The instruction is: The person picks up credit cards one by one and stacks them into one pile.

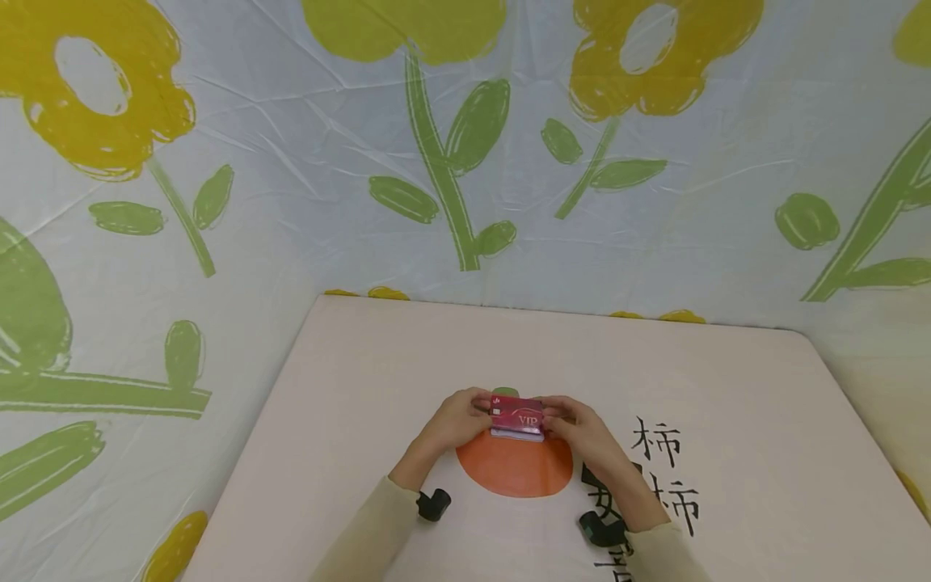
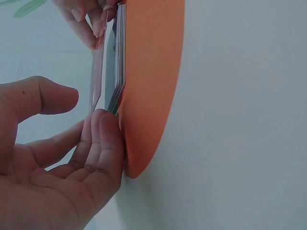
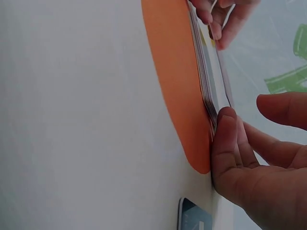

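In the head view a red card [image 1: 516, 414] marked VIP lies between the two hands over a stack of cards. The left wrist view shows the card [image 2: 97, 72] edge-on, lifted off the stack [image 2: 120, 57] with a narrow gap between. My left hand [image 1: 458, 419] holds one short end with its fingers, its thumb [image 2: 53, 96] standing away. At the opposite end my right hand [image 1: 578, 428] holds the card likewise, its thumb [image 3: 283, 108] also apart. The fingertips of both hands reach the ends of the stack.
The stack lies on an orange persimmon print [image 1: 516, 469] on the pale tabletop [image 1: 364, 356]. A dark card [image 3: 194, 218] lies near the right hand. Black printed characters [image 1: 676, 501] are to the right. A flower-patterned cloth [image 1: 305, 162] hangs behind and at the sides.
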`<state>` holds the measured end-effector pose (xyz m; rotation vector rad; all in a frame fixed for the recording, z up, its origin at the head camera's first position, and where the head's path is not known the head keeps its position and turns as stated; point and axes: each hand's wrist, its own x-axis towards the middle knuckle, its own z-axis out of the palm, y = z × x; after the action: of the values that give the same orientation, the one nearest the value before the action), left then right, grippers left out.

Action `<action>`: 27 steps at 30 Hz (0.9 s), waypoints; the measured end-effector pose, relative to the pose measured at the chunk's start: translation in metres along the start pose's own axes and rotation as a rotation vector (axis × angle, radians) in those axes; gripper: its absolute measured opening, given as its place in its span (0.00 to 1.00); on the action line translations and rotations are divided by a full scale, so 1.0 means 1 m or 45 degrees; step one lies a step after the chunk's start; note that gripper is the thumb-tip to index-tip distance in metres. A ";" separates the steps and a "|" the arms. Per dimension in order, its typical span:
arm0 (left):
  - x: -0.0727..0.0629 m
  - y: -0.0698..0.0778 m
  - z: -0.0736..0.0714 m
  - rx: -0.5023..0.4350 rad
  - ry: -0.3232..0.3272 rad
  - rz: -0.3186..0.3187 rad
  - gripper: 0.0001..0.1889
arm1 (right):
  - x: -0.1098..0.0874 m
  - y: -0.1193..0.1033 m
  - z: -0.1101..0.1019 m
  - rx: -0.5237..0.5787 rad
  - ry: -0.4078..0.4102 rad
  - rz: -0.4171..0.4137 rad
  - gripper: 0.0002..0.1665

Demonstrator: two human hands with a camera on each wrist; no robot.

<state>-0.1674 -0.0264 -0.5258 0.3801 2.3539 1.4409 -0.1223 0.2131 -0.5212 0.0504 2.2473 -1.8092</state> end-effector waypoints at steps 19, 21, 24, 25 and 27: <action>0.000 -0.007 0.004 0.022 -0.032 -0.003 0.20 | -0.003 0.001 0.003 -0.073 0.037 0.013 0.22; 0.000 -0.007 0.004 0.029 -0.031 0.001 0.20 | -0.003 0.002 0.003 -0.080 0.039 0.014 0.22; 0.000 -0.008 0.004 0.048 -0.031 0.011 0.21 | -0.003 0.001 0.003 -0.087 0.046 0.017 0.22; 0.001 -0.008 0.005 0.056 -0.031 0.014 0.21 | -0.003 0.001 0.003 -0.093 0.048 0.018 0.22; 0.001 -0.009 0.005 0.073 -0.029 0.020 0.21 | -0.003 0.002 0.003 -0.104 0.050 0.019 0.22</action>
<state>-0.1665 -0.0262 -0.5355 0.4285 2.3829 1.3713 -0.1185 0.2107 -0.5227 0.0883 2.3390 -1.7218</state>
